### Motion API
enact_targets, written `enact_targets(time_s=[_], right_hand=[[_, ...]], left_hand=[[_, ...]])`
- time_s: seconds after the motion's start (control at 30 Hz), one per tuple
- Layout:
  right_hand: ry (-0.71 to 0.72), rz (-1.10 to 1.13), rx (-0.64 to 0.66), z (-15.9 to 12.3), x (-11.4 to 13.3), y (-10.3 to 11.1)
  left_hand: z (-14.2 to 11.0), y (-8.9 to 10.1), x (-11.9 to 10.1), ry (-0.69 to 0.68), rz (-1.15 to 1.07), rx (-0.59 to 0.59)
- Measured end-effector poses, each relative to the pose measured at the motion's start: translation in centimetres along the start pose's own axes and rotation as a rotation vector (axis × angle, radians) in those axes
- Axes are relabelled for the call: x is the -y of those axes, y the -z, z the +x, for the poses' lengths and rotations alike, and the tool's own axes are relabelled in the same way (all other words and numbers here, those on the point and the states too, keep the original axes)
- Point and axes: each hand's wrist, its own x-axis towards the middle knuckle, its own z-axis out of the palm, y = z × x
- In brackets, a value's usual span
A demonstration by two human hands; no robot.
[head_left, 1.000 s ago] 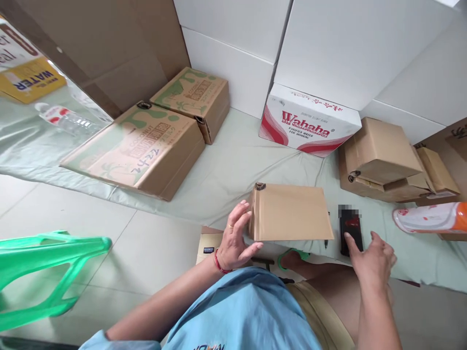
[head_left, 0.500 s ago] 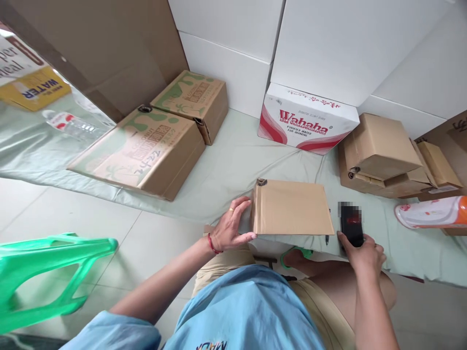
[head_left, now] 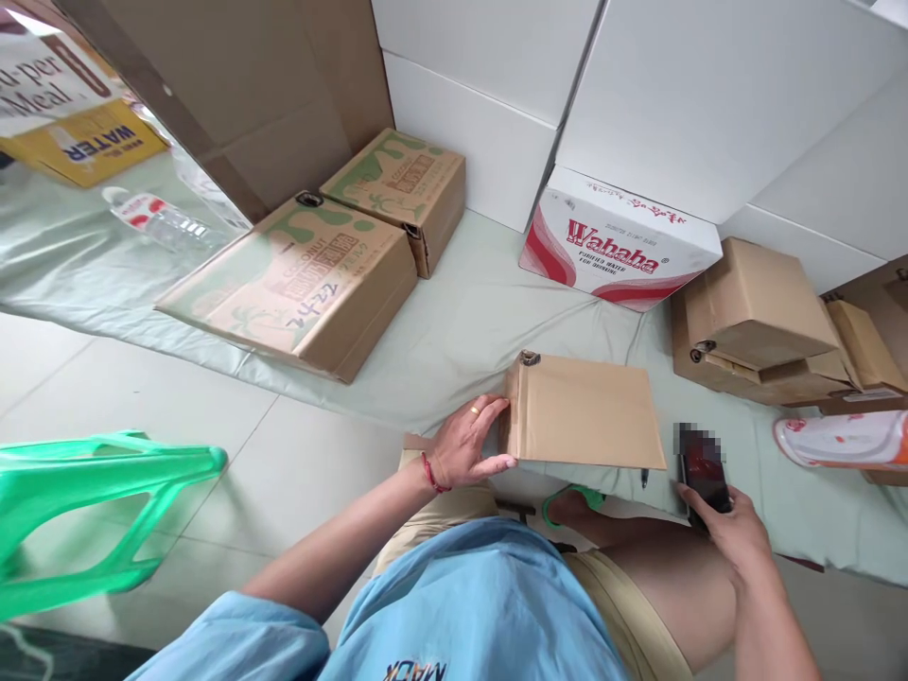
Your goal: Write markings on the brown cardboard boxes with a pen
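A plain brown cardboard box (head_left: 585, 411) lies near the table's front edge, a dark patch at its far left corner. My left hand (head_left: 464, 440), with a ring and a red bracelet, rests against the box's left side. Its fingers are stretched out and the thumb is apart, near the front left corner. To the right of the box, my right hand (head_left: 742, 534) is closed around the lower end of a black phone (head_left: 706, 478). Part of the phone is blurred out. A dark pen (head_left: 644, 478) shows partly between box and phone, at the box's front right corner.
Two green-printed cartons (head_left: 298, 284) stand left. A red-and-white Wahaha carton (head_left: 624, 241) is at the back, with stacked brown boxes (head_left: 766, 303) and a white-and-orange package (head_left: 844, 438) on the right. A green stool (head_left: 113, 567) is on the floor at left.
The whole view has shifted slightly. My right hand has drawn the phone a little toward me. The left hand keeps its place at the box, which appears not to have moved.
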Motion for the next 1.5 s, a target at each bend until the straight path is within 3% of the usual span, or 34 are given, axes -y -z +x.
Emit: enact_targets(time_s=[0.13,0.27,0.47,0.57,0.67,1.1,1.27,1.33,1.43,1.5], right_hand=[[0.04,0.334,-0.02,-3.2,2.6,-0.2],[0.296,0.582,-0.049,-9.4,6.5,-0.9],[0.645,0.379,-0.042,-18.2,14.0,-5.2],[0.818,0.326,-0.091,-20.2,17.1,-7.7],[0.895,0.316,-0.133,-21.1,18.6,-9.1],[0.893,0.311,-0.103,-21.0,18.6,-9.8],[0.843,0.411,-0.031,-20.4,16.4,-8.5],[0.778,0.478,-0.097,-18.9,14.6,-7.3],[0.618,0.52,-0.307,-14.6,11.5,-4.4],[0.424,0.355,-0.416,-10.9,9.2,-2.2]], left_hand=[[0.1,-0.1,-0.1,0.0,0.016,-0.009],[-0.1,-0.3,0.0,0.012,0.036,-0.004],[-0.2,-0.3,0.0,0.027,0.055,0.012],[0.0,-0.2,-0.2,0.028,0.068,0.017],[0.0,-0.1,-0.3,0.033,0.083,0.015],[0.0,-0.4,-0.3,0.067,0.105,0.029],[0.2,-0.1,-0.6,0.093,0.086,0.048],[0.2,0.0,-0.8,0.108,0.066,0.054],[0.3,0.1,-1.0,0.121,0.016,0.058],[0.4,0.3,-1.1,0.125,-0.031,0.059]])
